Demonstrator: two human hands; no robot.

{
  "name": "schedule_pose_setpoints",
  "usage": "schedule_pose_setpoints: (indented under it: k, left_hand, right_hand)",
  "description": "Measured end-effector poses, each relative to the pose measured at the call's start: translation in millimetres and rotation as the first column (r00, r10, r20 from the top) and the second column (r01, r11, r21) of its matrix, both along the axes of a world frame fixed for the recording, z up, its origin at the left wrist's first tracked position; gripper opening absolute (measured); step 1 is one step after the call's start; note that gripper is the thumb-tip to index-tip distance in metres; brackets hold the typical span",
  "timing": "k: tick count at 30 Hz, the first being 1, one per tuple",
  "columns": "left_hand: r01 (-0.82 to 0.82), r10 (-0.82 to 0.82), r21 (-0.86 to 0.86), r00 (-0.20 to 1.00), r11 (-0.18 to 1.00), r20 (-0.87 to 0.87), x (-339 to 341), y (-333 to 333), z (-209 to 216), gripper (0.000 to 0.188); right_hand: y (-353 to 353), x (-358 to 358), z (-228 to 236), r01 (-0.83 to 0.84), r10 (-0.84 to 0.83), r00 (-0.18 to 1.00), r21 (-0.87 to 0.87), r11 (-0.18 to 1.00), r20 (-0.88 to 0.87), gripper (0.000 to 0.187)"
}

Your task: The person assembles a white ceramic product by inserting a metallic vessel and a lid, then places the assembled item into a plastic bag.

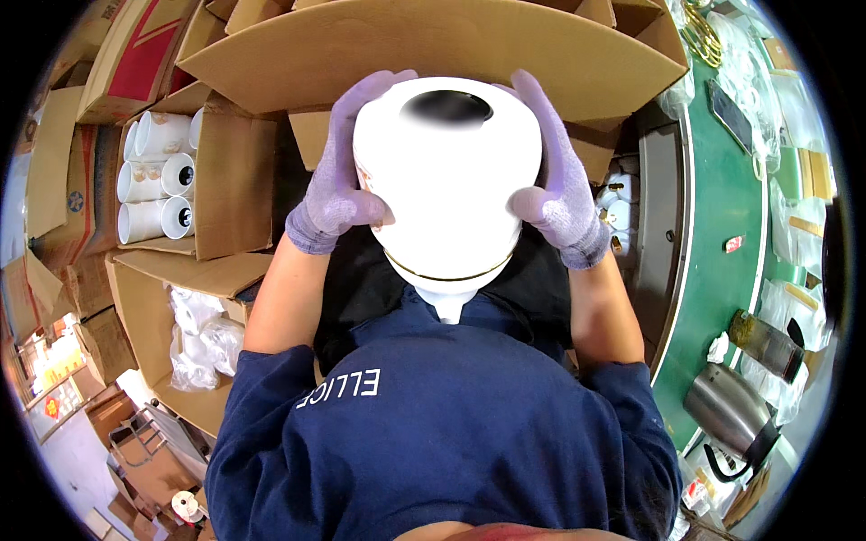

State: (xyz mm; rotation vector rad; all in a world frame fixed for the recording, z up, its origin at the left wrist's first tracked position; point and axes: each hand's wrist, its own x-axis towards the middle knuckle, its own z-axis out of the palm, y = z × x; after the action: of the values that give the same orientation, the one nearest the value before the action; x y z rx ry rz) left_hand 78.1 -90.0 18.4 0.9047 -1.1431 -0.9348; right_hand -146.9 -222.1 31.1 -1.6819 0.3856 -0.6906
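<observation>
Between my hands is a large white rounded vessel (448,180) with a dark oval opening at its far end. A thin gold-coloured line runs round its near part, and below that a narrow white spout-like piece points toward my chest. My left hand (339,180), in a lilac knit glove, grips its left side, the thumb lying on the near face. My right hand (561,185), gloved alike, presses on the right side with its fingers reaching toward the far end. Glare washes out the surface, and what supports it underneath is hidden.
A big open carton (433,59) with dividers stands just beyond the vessel. On the left, another carton (236,176) holds white cylinders (144,180), above a box with plastic-wrapped pieces (203,334). A green bench (717,207) at right carries a phone (729,115) and a steel jug (731,410).
</observation>
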Motion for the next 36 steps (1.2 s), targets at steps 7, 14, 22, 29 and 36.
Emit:
schedule_pose_setpoints:
  k: [7,14,22,29,36]
  left_hand:
    - [-0.008,0.004,0.051,0.998,0.999,0.068,-2,7,-4,0.111]
    - [-0.068,0.023,0.223,0.980,0.972,0.198,11,21,42,0.072]
    - [-0.278,0.191,0.061,0.785,0.959,0.589,8,-9,-1,0.047]
    - [-0.252,0.216,0.281,0.964,0.926,0.155,-14,-28,22,0.041]
    - [-0.234,0.331,-0.234,0.622,0.944,0.709,-4,-13,36,0.042]
  right_hand:
    - [-2,-7,-1,-0.009,0.003,0.999,-0.104,0.995,-0.053,0.108]
    - [-17,-17,3,-0.094,0.052,0.993,-0.446,0.890,-0.106,0.086]
    - [22,5,76,-0.183,0.158,0.982,-0.693,0.697,-0.101,0.088]
    - [9,13,65,-0.161,0.150,0.986,-0.661,0.733,-0.074,0.095]
    - [7,24,66,-0.077,0.083,0.996,-0.691,0.719,-0.025,0.097]
